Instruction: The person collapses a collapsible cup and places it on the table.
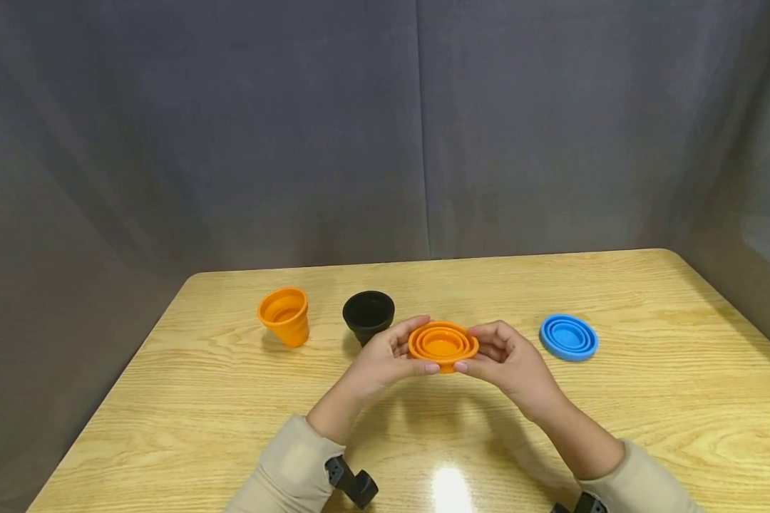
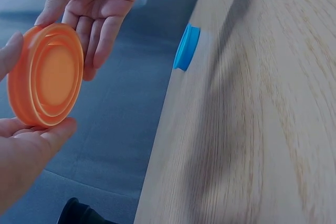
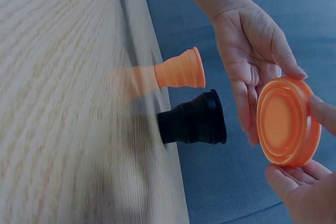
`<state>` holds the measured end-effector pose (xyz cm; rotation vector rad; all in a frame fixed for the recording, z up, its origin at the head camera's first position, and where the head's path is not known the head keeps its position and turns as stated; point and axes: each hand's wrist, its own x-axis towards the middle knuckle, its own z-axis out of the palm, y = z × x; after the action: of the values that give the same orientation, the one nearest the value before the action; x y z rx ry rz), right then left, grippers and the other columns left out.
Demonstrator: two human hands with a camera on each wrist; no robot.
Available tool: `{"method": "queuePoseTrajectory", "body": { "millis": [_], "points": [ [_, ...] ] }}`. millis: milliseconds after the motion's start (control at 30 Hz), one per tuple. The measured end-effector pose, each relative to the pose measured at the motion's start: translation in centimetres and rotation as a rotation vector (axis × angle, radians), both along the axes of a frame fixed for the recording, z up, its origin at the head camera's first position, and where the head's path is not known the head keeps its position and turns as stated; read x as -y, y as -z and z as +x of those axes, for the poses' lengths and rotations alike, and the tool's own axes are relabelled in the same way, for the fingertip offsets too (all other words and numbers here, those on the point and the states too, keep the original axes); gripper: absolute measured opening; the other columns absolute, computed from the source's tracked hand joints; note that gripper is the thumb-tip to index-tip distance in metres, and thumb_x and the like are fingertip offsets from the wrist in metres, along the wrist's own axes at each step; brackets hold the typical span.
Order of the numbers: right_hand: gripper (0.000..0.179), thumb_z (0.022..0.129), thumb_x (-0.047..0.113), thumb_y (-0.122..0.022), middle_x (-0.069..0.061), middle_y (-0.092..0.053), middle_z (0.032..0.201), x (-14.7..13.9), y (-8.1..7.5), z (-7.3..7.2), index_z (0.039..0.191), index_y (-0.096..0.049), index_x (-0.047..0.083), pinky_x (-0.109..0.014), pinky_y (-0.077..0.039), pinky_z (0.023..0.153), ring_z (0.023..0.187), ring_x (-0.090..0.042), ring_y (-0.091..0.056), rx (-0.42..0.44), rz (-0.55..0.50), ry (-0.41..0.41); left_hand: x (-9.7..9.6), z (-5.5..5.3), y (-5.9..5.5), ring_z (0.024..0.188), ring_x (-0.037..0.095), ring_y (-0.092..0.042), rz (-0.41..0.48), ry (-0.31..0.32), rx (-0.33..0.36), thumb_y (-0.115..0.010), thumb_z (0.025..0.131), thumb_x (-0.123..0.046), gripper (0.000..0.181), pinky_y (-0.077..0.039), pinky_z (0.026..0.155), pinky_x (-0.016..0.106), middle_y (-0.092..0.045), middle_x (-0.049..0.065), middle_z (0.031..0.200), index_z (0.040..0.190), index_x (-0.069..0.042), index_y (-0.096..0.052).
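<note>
Both hands hold a collapsed orange folding cup (image 1: 443,344) above the table, its nested rings facing up towards the head camera. My left hand (image 1: 385,354) pinches its left side, thumb at the near rim and fingers behind. On the opposite side my right hand (image 1: 515,363) grips it the same way. Just behind the left hand stands an expanded black cup (image 1: 368,313), partly covered by that hand. The wrist views show the flat underside of the orange cup (image 2: 56,75), with thumbs and fingertips at its edge.
An expanded orange cup (image 1: 285,315) stands at the left on the wooden table (image 1: 186,399). To the right lies a collapsed blue cup (image 1: 568,337). Dark grey curtains (image 1: 295,142) hang behind the table and along its sides.
</note>
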<state>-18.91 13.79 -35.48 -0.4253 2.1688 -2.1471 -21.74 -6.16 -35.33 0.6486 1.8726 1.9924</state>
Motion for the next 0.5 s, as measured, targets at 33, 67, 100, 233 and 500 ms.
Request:
{"method": "queuePoseTrajectory", "body": {
  "millis": [33, 67, 100, 233, 500],
  "points": [
    [0.048, 0.073, 0.005, -0.067, -0.021, -0.049, 0.112, 0.02, -0.01, -0.04, 0.112, -0.040, -0.007, -0.027, -0.045, 0.079, 0.097, -0.018, -0.053, -0.002, 0.007, -0.006, 0.00, 0.00, 0.03, 0.106, 0.022, -0.048, 0.004, -0.006, -0.001, -0.063, 0.074, 0.003, 0.064, -0.041, 0.084, 0.028, -0.044, 0.016, 0.123, 0.130, 0.002, -0.031],
    [0.049, 0.073, 0.005, -0.067, -0.021, -0.048, 0.112, 0.04, -0.02, -0.10, 0.112, -0.040, -0.007, -0.026, -0.044, 0.080, 0.098, -0.019, -0.053, -0.006, 0.017, -0.015, 0.01, 0.01, 0.05, 0.105, 0.022, -0.048, 0.008, -0.012, -0.004, -0.064, 0.074, 0.004, 0.064, -0.042, 0.084, 0.028, -0.044, 0.016, 0.122, 0.129, 0.002, -0.032],
    [0.050, 0.073, 0.005, -0.067, -0.021, -0.047, 0.112, 0.04, -0.02, -0.16, 0.113, -0.039, -0.007, -0.025, -0.043, 0.081, 0.098, -0.020, -0.052, -0.010, 0.026, -0.024, 0.04, 0.02, 0.06, 0.105, 0.023, -0.048, 0.014, -0.016, -0.007, -0.064, 0.073, 0.005, 0.064, -0.041, 0.084, 0.028, -0.044, 0.016, 0.122, 0.129, 0.003, -0.033],
    [0.054, 0.071, 0.005, -0.069, -0.021, -0.046, 0.113, -0.08, -0.05, -0.36, 0.115, -0.038, -0.007, -0.022, -0.040, 0.085, 0.103, -0.025, -0.048, -0.032, 0.070, -0.069, 0.25, -0.02, 0.19, 0.107, 0.023, -0.047, 0.029, -0.013, -0.016, -0.064, 0.071, 0.009, 0.065, -0.040, 0.086, 0.029, -0.043, 0.017, 0.123, 0.128, 0.003, -0.034],
    [0.060, 0.070, 0.010, -0.070, -0.019, -0.043, 0.120, -0.33, -0.37, -0.56, 0.119, -0.037, -0.003, -0.032, -0.038, 0.089, 0.113, -0.031, -0.039, -0.074, 0.117, -0.167, 0.65, -0.17, 0.27, 0.108, 0.021, -0.045, 0.053, 0.052, -0.024, -0.067, 0.067, 0.010, 0.067, -0.037, 0.090, 0.029, -0.044, 0.013, 0.124, 0.127, -0.001, -0.037]
  ]
}}
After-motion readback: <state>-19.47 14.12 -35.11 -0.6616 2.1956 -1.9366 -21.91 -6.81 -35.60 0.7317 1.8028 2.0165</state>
